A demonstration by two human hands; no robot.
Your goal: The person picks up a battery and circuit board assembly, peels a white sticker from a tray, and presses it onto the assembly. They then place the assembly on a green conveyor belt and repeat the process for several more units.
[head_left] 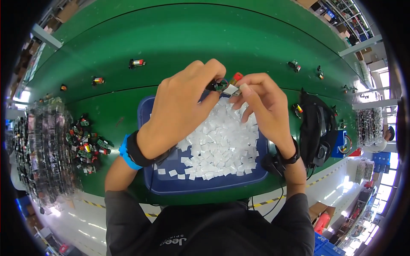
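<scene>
While L fingers [216,68] pinch circuit assy [221,86] at left, R fingers [251,94] grip right side by white sq. [231,89]

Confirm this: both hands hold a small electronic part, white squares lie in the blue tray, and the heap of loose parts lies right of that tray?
Not quite: the heap of loose parts lies left of the blue tray, as the head view shows. The rest stands.

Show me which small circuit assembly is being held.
The assembly between the left hand and right hand; the other loose ones lie on the green table, untouched.
</scene>
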